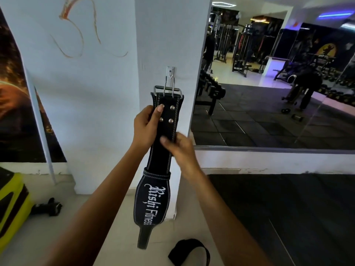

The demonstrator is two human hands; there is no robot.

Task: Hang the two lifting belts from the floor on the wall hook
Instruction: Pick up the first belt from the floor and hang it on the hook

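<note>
A black lifting belt (153,200) with white stitching and white lettering hangs upright in front of a white pillar. Its steel buckle (168,89) sits just below the small metal wall hook (170,72), with the two prongs reaching up to it. My left hand (146,127) grips the belt's left edge beside the rivets. My right hand (178,148) is blurred and lies against the belt's right edge lower down. A second black belt (189,252) lies curled on the floor below.
A large wall mirror (269,93) on the right reflects gym machines and a person. Black rubber mats (288,217) cover the floor to the right. A yellow and black box (11,208) and a small dumbbell (48,206) lie at the left.
</note>
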